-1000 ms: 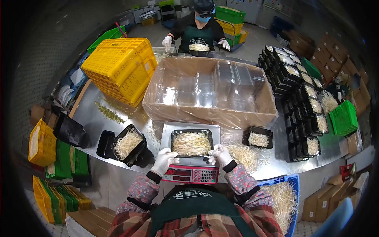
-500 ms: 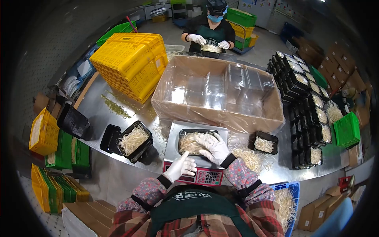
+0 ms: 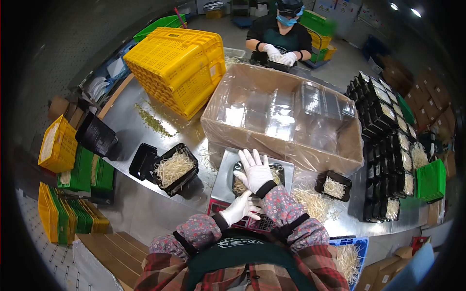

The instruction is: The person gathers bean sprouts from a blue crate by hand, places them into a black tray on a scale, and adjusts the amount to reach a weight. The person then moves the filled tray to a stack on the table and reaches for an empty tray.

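My right hand, in a white glove, is spread flat over a black tray of bean sprouts. Much of that tray is hidden under the palm and fingers. It rests on the metal pan of a red-and-silver weighing scale. My left hand, gloved too, hangs over the scale's keypad side with its fingers stretched out and nothing in them, close below my right wrist. Loose sprouts lie on the steel table right of the scale. A part-filled black tray stands beyond them.
Left of the scale, a heaped sprout tray sits on stacked black trays. A plastic-lined carton of clear lids stands ahead. Yellow crates are back left, packed trays at right. Across the table, a person handles a tray.
My right hand has shifted from the tray's right side to over its middle, fingers spreading upward. My left hand has moved right along the scale's front. The camera view has shifted slightly.
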Demonstrator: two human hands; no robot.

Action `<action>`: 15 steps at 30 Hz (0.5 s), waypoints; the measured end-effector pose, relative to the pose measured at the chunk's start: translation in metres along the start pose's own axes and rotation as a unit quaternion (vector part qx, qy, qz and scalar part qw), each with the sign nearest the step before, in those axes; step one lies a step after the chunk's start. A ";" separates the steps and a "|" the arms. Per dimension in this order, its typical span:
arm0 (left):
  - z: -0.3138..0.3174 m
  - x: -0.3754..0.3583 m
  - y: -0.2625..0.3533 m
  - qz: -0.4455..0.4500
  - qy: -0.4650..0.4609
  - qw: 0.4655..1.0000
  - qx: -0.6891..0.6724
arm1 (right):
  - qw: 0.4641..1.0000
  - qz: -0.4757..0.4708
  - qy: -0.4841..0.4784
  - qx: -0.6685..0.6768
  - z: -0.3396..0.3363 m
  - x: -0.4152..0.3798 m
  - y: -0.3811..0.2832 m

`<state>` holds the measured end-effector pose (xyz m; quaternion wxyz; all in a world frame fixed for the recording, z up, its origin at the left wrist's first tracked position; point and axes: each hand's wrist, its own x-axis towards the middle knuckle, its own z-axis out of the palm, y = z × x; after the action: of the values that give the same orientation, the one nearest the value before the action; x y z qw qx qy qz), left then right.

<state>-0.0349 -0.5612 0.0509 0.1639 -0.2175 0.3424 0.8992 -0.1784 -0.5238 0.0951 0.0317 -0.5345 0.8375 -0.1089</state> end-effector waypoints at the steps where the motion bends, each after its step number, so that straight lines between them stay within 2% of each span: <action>1: 0.001 0.002 0.000 0.017 0.008 1.000 -0.003 | 0.999 -0.019 0.046 -0.003 0.009 -0.001 0.005; 3: -0.006 0.009 -0.008 0.029 0.003 0.999 -0.013 | 0.999 -0.006 0.023 0.034 0.004 0.001 0.002; 5: -0.005 0.011 -0.011 0.044 0.016 0.998 -0.038 | 0.999 0.028 -0.038 0.002 -0.013 0.008 -0.006; 7: -0.001 0.010 -0.012 0.062 0.036 0.997 -0.024 | 0.999 0.020 0.032 0.004 -0.001 0.010 0.000; 9: 0.004 0.006 -0.006 0.084 0.026 0.996 -0.020 | 0.998 0.038 0.044 0.018 -0.001 0.013 0.000; 11: 0.007 0.002 -0.002 0.056 0.022 0.998 -0.014 | 0.997 0.042 0.055 0.044 -0.003 0.012 0.004; 13: 0.010 -0.015 0.008 0.037 0.017 0.999 -0.003 | 0.989 0.008 0.026 0.145 -0.005 0.012 0.022; 14: 0.013 -0.032 0.018 0.028 0.026 0.996 0.083 | 0.978 -0.019 0.028 0.207 -0.002 0.010 0.039; 15: 0.012 -0.045 0.025 0.018 0.034 0.985 0.169 | 0.965 -0.006 0.048 0.257 -0.003 0.004 0.054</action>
<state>-0.0112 -0.5777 0.0948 0.1704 -0.2112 0.4985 0.8233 -0.2284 -0.5052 0.0862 0.1266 -0.5078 0.7786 -0.3463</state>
